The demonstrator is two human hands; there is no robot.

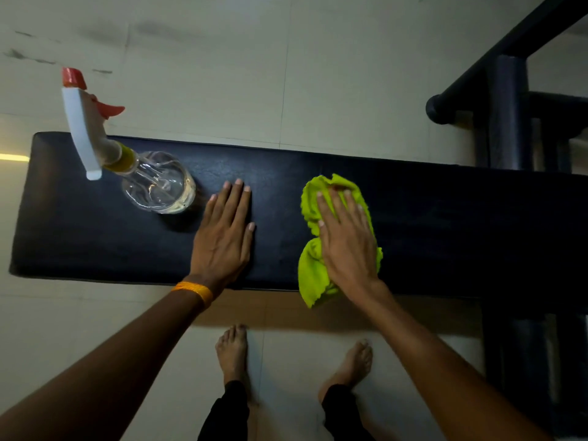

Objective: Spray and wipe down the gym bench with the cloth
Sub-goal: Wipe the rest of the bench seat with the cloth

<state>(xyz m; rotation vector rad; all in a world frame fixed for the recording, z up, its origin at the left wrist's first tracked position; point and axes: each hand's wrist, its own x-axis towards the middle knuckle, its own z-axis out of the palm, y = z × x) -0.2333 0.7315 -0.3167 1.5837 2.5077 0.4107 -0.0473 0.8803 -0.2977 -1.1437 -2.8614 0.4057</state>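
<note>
A black padded gym bench (105, 237) runs across the view from left to right. My right hand (348, 237) lies flat on a crumpled lime-green cloth (313, 268), pressing it onto the bench pad right of the middle. My left hand (224, 233) rests flat on the pad with fingers straight and together, holding nothing; an orange band circles its wrist. A clear spray bottle (159, 186) with a white and red trigger head stands on the pad just left of my left hand, not touched.
A dark metal frame with a padded post (507, 113) rises at the right end of the bench. Pale floor tiles (222, 74) lie beyond and in front of the bench. My bare feet (232, 351) stand on the floor close to its near edge.
</note>
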